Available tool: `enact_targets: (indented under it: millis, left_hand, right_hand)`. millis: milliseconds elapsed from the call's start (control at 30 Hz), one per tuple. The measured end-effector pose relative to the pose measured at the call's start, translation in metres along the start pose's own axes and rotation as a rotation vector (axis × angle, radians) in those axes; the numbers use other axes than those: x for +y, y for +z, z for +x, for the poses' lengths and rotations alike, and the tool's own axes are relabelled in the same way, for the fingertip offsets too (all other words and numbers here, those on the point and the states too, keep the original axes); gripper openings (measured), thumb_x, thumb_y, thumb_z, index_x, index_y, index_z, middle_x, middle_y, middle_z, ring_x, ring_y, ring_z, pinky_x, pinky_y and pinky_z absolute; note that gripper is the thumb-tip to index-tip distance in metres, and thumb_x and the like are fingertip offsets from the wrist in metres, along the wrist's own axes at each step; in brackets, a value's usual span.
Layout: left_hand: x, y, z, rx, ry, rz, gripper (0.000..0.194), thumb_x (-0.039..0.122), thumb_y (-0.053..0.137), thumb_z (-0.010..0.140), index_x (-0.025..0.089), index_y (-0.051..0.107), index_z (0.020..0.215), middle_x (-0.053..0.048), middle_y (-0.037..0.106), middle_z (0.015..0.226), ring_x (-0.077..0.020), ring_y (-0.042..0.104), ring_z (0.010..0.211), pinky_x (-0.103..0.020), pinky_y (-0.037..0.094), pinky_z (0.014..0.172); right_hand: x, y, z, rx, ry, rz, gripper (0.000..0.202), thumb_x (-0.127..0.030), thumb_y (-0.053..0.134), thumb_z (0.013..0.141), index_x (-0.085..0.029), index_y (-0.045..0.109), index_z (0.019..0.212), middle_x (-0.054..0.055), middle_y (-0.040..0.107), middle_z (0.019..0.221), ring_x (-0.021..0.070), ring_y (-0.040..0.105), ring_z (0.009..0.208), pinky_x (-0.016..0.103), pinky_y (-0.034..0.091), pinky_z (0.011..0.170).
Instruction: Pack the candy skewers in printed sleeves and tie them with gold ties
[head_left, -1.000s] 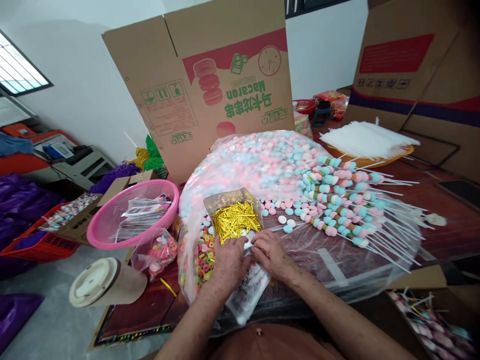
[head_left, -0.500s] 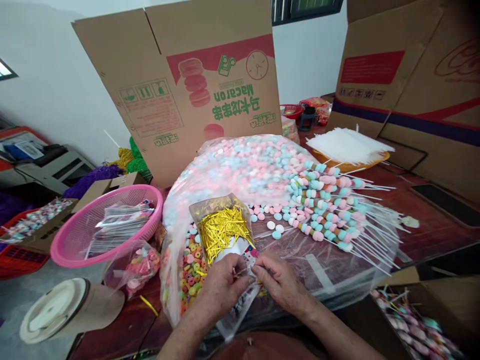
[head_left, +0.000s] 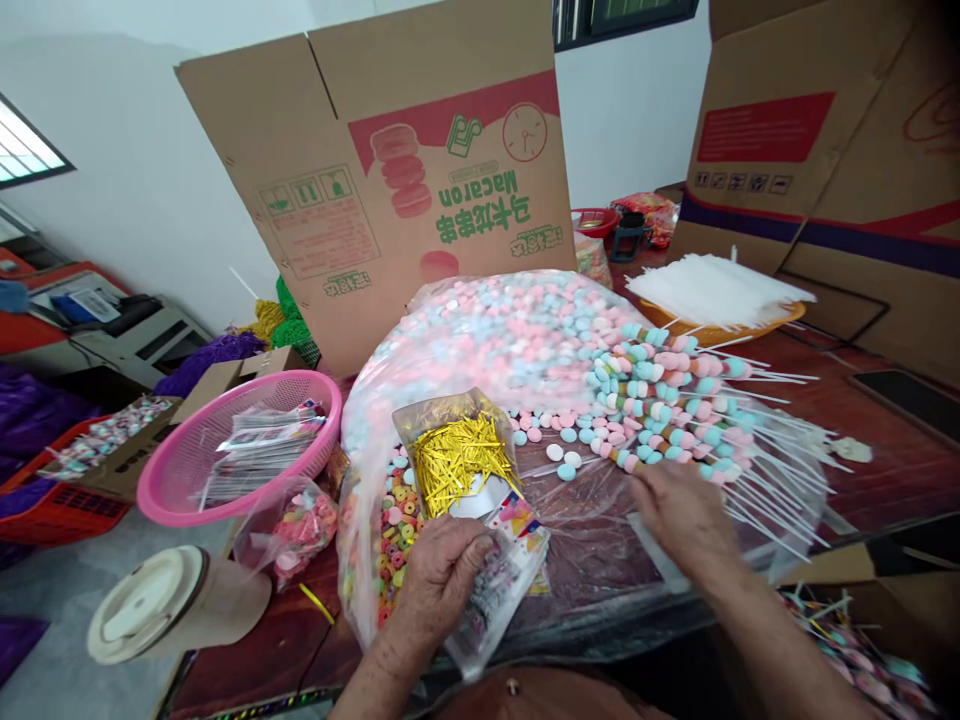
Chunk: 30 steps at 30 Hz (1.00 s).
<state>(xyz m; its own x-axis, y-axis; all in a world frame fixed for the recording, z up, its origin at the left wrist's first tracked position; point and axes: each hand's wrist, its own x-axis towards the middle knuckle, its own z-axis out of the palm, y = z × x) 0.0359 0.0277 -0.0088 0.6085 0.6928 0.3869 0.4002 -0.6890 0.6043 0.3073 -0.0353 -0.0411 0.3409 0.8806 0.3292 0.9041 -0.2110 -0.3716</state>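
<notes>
My left hand point(head_left: 442, 570) is closed, thumb pressed down, on the upper part of a clear printed plastic bag point(head_left: 510, 590). Just beyond it lies an open bag of gold twist ties point(head_left: 461, 455). My right hand point(head_left: 686, 520) is at the lower edge of a pile of candy skewers point(head_left: 667, 390), strung with pink, blue and brownish pieces on white sticks. Its fingers are bent downward and partly hidden, so whether they grip a skewer does not show. Loose pink and blue candies point(head_left: 570, 435) lie near the pile.
A large clear plastic bag of candies point(head_left: 487, 320) spreads across the table, with ring candies point(head_left: 394, 540) at left. There is a pink basket of flat packets point(head_left: 150, 490), a lidded cup point(head_left: 225, 605), a basket of white sticks point(head_left: 720, 290), cardboard boxes point(head_left: 300, 130) and a phone point(head_left: 911, 400).
My right hand has left the plastic bag and moved right to the skewers. My left hand keeps the bag, whose printed face now shows more. The view has shifted slightly left.
</notes>
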Motion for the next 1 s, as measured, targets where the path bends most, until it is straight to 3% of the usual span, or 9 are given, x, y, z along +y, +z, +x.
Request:
enact_targets:
  millis: [67,167,267,367,433,600,800,1000]
  left_hand:
    - [-0.003,-0.005,-0.002,0.044,0.035,0.007,0.018,0.022,0.046,0.086,0.019,0.064,0.087,-0.003,0.068,0.077,-0.0151,0.060,0.071,-0.028,0.042,0.070]
    - [-0.005,-0.010,-0.003,0.074,0.086,-0.001,0.018,0.021,0.046,0.086,0.019,0.063,0.092,-0.004,0.069,0.080,-0.0158,0.060,0.073,-0.030,0.042,0.072]
    - [-0.004,-0.015,-0.003,0.089,0.146,0.005,0.018,0.020,0.048,0.086,0.020,0.062,0.097,-0.004,0.069,0.084,-0.0163,0.061,0.078,-0.031,0.042,0.075]
    - [-0.001,-0.020,0.000,0.056,0.171,0.040,0.017,0.019,0.047,0.086,0.020,0.062,0.094,-0.004,0.069,0.084,-0.0158,0.061,0.077,-0.031,0.042,0.073]
    - [0.002,-0.023,0.003,0.026,0.164,0.065,0.017,0.019,0.046,0.087,0.019,0.062,0.091,-0.004,0.069,0.083,-0.0156,0.060,0.076,-0.031,0.041,0.071]
    - [0.007,-0.026,0.007,-0.006,0.151,0.079,0.020,0.021,0.043,0.088,0.019,0.063,0.086,-0.003,0.069,0.081,-0.0156,0.059,0.074,-0.031,0.040,0.071]
    - [0.010,-0.029,0.008,-0.110,0.046,0.154,0.029,0.027,0.038,0.090,0.019,0.063,0.078,-0.003,0.067,0.073,-0.0165,0.056,0.071,-0.033,0.039,0.070]
    - [0.012,-0.028,0.010,-0.213,0.027,0.068,0.038,0.033,0.035,0.091,0.018,0.061,0.068,-0.002,0.061,0.062,-0.0144,0.053,0.064,-0.030,0.039,0.068]
  right_hand:
    - [0.031,-0.001,0.001,-0.016,-0.001,-0.354,0.021,-0.013,0.047,0.079,-0.014,0.062,0.065,0.012,0.060,0.077,0.0245,0.052,0.074,0.035,0.035,0.060]
    - [0.055,0.002,-0.003,-0.051,-0.077,-0.505,0.022,-0.005,0.047,0.076,-0.014,0.064,0.065,0.013,0.061,0.076,0.0277,0.054,0.077,0.039,0.037,0.063]
    - [0.051,-0.003,-0.008,0.054,-0.239,-0.256,0.024,-0.013,0.044,0.083,-0.015,0.065,0.073,0.010,0.062,0.073,0.0234,0.057,0.073,0.036,0.043,0.063]
    - [0.032,-0.021,-0.011,0.173,-0.448,0.118,0.022,-0.018,0.042,0.087,-0.016,0.063,0.095,0.008,0.066,0.085,0.0176,0.061,0.077,0.027,0.048,0.068]
    - [0.018,-0.036,-0.015,0.199,-0.535,0.204,0.024,-0.015,0.044,0.086,-0.016,0.060,0.104,0.007,0.066,0.090,0.0164,0.062,0.081,0.025,0.048,0.071]
    - [0.000,-0.053,-0.022,0.251,-0.665,0.106,0.028,-0.005,0.045,0.082,-0.017,0.063,0.100,0.007,0.068,0.086,0.0171,0.063,0.078,0.027,0.048,0.070]
    - [0.006,-0.053,-0.027,0.282,-0.749,0.035,0.034,-0.002,0.040,0.081,-0.020,0.065,0.095,0.005,0.069,0.082,0.0162,0.063,0.074,0.028,0.049,0.068]
    - [0.019,-0.052,-0.034,0.237,-0.617,0.057,0.031,-0.008,0.042,0.083,-0.021,0.064,0.101,0.006,0.069,0.086,0.0165,0.064,0.079,0.027,0.050,0.072]
